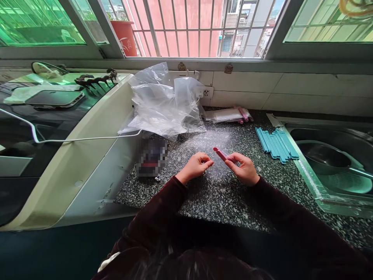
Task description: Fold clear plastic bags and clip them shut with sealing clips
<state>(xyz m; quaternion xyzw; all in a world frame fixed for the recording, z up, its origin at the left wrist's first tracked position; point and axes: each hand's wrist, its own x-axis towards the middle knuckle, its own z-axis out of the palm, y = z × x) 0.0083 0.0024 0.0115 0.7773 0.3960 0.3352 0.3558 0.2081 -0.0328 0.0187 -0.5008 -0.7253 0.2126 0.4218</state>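
Observation:
My right hand (pixel 244 169) is closed around a slim pink plastic strip (pixel 220 154), its far end pointing up and to the left. Just left of it, my left hand (pixel 197 168) is closed in a pinch, a short gap away from the strip. Whether anything small sits between those fingertips I cannot make out. Both hands are over the speckled dark countertop (pixel 204 198). Several flat teal strips (pixel 275 144) lie in a loose pile to the right. Against the wall, a transparent packet (pixel 225 115) lies with pink strips at its right end.
Crumpled clear plastic bags (pixel 166 105) are heaped at the back left, with a pixelated dark phone-like object (pixel 151 159) in front. A white cable (pixel 96 139) runs across the pale appliance (pixel 96 155). On the right, a sink (pixel 314 194) holds a pan (pixel 323 153).

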